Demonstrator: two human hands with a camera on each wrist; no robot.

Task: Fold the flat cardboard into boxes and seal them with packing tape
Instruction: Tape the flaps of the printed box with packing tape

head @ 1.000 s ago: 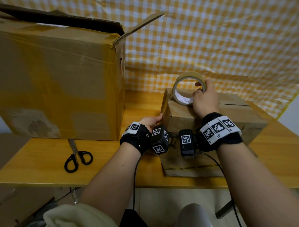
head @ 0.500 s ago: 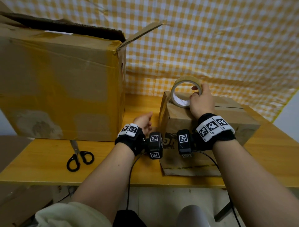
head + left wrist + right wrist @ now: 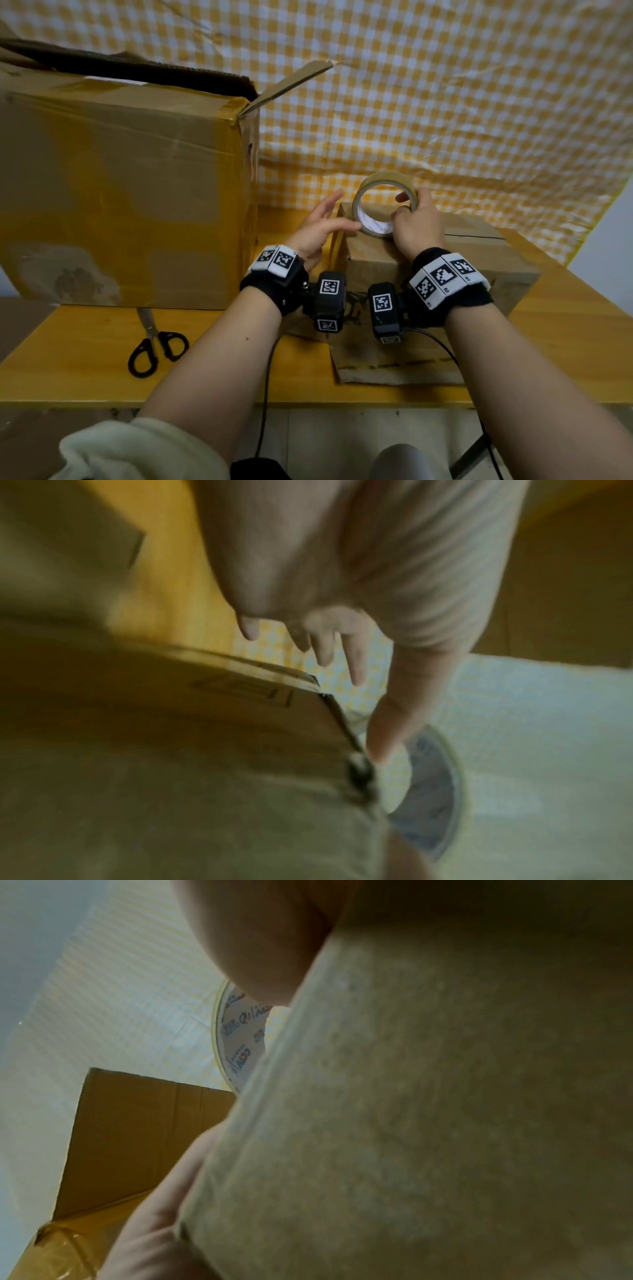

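Left hand (image 3: 317,228) now raised above table (image 3: 85,359)

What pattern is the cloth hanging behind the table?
The backdrop cloth is a yellow-and-white gingham check, clearest in the head view.

Left hand (image 3: 318,229) now up beside tape roll (image 3: 373,205).
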